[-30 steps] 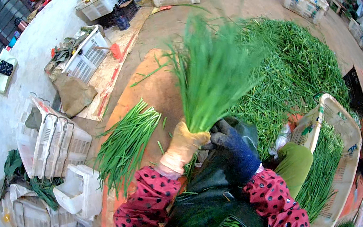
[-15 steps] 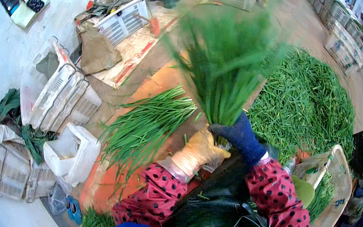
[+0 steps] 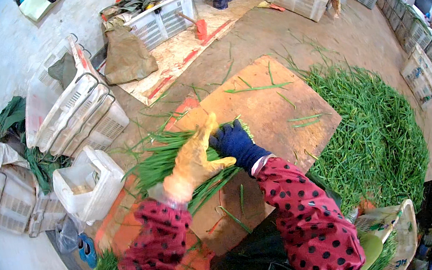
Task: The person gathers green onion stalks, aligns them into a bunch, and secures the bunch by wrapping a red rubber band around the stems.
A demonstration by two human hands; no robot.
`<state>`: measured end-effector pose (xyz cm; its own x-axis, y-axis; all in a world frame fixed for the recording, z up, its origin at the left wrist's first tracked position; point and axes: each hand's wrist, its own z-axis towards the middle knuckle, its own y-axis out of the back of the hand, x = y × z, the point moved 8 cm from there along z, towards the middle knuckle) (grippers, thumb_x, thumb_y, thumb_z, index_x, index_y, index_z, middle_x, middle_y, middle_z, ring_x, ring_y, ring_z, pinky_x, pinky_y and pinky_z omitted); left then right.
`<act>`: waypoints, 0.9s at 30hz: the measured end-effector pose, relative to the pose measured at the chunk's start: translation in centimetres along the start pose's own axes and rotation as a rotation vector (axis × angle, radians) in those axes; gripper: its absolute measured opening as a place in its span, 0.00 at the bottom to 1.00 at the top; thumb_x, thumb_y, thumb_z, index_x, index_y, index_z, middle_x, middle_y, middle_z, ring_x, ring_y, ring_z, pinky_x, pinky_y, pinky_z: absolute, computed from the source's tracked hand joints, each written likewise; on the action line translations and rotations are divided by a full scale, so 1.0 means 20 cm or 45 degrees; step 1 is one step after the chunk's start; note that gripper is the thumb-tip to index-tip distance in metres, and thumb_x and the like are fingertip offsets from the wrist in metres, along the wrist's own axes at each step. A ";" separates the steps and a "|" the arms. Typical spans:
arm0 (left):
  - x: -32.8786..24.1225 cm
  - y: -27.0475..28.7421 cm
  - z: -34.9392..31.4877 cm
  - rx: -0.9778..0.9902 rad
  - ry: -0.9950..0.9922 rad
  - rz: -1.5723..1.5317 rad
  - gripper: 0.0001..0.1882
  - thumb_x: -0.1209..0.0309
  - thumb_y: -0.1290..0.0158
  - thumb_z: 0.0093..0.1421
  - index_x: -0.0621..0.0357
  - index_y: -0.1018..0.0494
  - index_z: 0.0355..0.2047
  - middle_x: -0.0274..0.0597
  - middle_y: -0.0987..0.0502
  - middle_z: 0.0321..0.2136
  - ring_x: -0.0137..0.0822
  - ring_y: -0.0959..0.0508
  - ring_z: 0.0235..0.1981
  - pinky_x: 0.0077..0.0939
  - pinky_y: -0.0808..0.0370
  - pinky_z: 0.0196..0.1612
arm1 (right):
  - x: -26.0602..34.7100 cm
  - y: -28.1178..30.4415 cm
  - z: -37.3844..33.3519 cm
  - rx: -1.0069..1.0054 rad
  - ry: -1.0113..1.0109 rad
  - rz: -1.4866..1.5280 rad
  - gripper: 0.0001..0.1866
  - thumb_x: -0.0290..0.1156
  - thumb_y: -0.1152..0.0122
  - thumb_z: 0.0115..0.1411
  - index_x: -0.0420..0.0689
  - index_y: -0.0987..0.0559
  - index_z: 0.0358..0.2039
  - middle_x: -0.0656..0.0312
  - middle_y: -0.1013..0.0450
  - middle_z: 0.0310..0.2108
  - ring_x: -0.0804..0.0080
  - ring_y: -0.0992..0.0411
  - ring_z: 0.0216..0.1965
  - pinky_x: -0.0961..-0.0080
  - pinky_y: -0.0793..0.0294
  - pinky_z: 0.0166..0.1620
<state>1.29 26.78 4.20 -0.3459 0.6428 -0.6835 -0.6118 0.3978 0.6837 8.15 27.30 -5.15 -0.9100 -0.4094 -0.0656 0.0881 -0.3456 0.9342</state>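
Note:
A bundle of long green chives (image 3: 159,156) lies across the left side of a worn brown board (image 3: 278,104), its trimmed ends toward the right. My left hand (image 3: 197,157), in a yellow-orange glove, rests over the bundle with thumb and fingers spread apart. In a dark blue knitted glove, my right hand (image 3: 235,142) curls round the stalk ends, close beside the left fingertips; part of its grip is hidden. Loose chive stalks (image 3: 234,219) are scattered over the board.
To the right is a large heap of cut greens (image 3: 369,131). A pale crate (image 3: 407,237) with chives stands at lower right. Stacked white crates (image 3: 78,108) and a white foam box (image 3: 89,182) line the left wall. Farther off is a crate of cloths (image 3: 165,19).
The fanned bunch held up in both hands is now down on the board, to the left with the other chives. My left hand has spread its fingers over the bundle.

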 end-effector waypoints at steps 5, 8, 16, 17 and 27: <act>0.46 -0.24 -0.06 0.445 0.407 0.486 0.72 0.48 0.33 0.25 0.59 0.70 0.60 0.54 0.57 0.61 0.49 0.51 0.61 0.50 0.50 0.57 | 0.03 -0.09 0.04 0.348 -0.074 0.000 0.21 0.34 0.52 0.51 0.46 0.33 0.47 0.56 0.33 0.43 0.55 0.35 0.45 0.36 0.45 0.47; 0.45 -0.27 -0.10 0.496 0.584 0.624 0.73 0.48 0.33 0.25 0.60 0.71 0.60 0.54 0.60 0.61 0.47 0.53 0.62 0.54 0.50 0.56 | -0.03 0.09 0.03 0.331 -0.304 -0.103 0.27 0.32 0.49 0.49 0.48 0.37 0.53 0.55 0.38 0.51 0.54 0.39 0.52 0.34 0.47 0.48; 0.35 -0.34 -0.02 0.418 0.481 0.810 0.71 0.50 0.33 0.29 0.65 0.73 0.59 0.58 0.44 0.55 0.54 0.41 0.54 0.41 0.39 0.53 | -0.36 0.31 -0.53 -0.125 -0.961 0.610 0.27 0.33 0.47 0.46 0.46 0.35 0.51 0.50 0.34 0.46 0.52 0.36 0.47 0.53 0.37 0.46; 0.39 -0.34 -0.02 0.376 0.399 0.646 0.71 0.52 0.32 0.28 0.64 0.71 0.59 0.59 0.44 0.54 0.54 0.40 0.54 0.40 0.39 0.54 | -0.32 0.33 -0.57 -0.240 -0.959 0.579 0.27 0.35 0.46 0.46 0.45 0.34 0.50 0.48 0.33 0.45 0.50 0.35 0.46 0.57 0.35 0.46; 0.48 -0.44 -0.02 0.640 0.407 0.571 0.51 0.69 0.32 0.33 0.71 0.50 0.54 0.57 0.34 0.48 0.45 0.33 0.48 0.30 0.37 0.52 | -0.17 1.26 -1.64 -0.674 -1.225 0.246 0.33 0.39 0.42 0.48 0.43 0.40 0.54 0.47 0.38 0.50 0.50 0.39 0.51 0.60 0.39 0.52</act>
<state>3.16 29.20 -8.50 -0.7226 0.6230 -0.2997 0.0098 0.4427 0.8966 26.74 -7.70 7.19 -0.7767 0.2505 0.5779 0.2150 -0.7569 0.6172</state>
